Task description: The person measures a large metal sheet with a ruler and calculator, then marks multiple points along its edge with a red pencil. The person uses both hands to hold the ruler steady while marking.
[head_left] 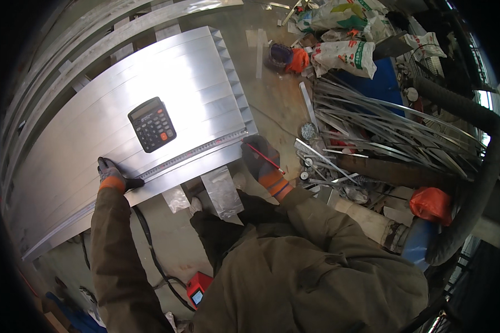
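A wide stack of silvery metal profile panels (194,72) lies before me, with open ribbed ends on the right. Along its near edge runs a long metal measuring strip (194,151) with fine graduations. My left hand (115,173), in a dark glove with an orange cuff, rests spread on the panel, its thumb beside the strip's left part. At the strip's right end, by the panel corner, my right hand (261,158), gloved alike, is closed around a red pencil (268,157). A black calculator (152,125) lies on the panel between the hands, farther off.
Long metal bars (89,69) run behind the panel. Thin metal strips (383,130) lie heaped on the right, near white sacks (344,58) and a thick dark hose (486,161). By my legs are a black cable (145,233) and a red device (199,287) with a small screen.
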Tool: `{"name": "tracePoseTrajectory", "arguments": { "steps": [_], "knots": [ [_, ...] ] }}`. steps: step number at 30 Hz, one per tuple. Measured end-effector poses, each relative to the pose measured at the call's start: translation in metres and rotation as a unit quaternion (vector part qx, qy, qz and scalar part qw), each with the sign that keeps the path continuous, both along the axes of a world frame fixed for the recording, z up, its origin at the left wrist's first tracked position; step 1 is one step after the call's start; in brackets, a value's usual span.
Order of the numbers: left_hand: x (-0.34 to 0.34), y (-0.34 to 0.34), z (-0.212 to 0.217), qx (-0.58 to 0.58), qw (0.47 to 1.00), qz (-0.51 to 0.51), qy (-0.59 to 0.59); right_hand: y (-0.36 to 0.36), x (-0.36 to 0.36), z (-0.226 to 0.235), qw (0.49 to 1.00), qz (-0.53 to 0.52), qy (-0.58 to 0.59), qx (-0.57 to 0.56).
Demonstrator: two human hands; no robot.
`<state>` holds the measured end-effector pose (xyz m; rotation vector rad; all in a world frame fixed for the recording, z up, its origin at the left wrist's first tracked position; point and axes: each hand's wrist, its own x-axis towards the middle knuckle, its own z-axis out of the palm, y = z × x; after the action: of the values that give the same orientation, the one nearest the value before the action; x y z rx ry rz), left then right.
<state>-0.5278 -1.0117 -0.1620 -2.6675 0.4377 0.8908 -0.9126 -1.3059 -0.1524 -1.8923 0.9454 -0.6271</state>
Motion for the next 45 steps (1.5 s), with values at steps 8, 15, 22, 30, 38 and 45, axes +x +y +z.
{"name": "tracePoseTrajectory", "arguments": {
  "steps": [8,15,22,30,38,45],
  "knots": [
    [-0.002,0.007,-0.011,-0.012,0.999,-0.021,-0.038,-0.009,0.014,-0.015,0.996,0.048,-0.004,-0.073],
    [-0.002,0.02,-0.019,-0.065,0.997,-0.014,-0.035,-0.01,0.025,-0.019,0.992,0.063,0.01,-0.111],
    [-0.003,0.021,-0.023,-0.052,0.997,-0.022,-0.054,-0.009,0.03,-0.037,0.992,0.055,0.041,-0.106],
    [-0.001,0.023,-0.029,-0.059,0.996,-0.016,-0.059,-0.012,0.027,-0.047,0.983,0.085,0.022,-0.164],
    [0.007,0.035,-0.052,-0.17,0.979,0.094,-0.068,-0.015,0.025,-0.049,0.985,0.105,-0.02,-0.132],
    [-0.004,0.017,-0.028,-0.036,0.997,0.025,-0.066,-0.011,0.029,-0.042,0.986,0.098,0.001,-0.134]
  ]
}}
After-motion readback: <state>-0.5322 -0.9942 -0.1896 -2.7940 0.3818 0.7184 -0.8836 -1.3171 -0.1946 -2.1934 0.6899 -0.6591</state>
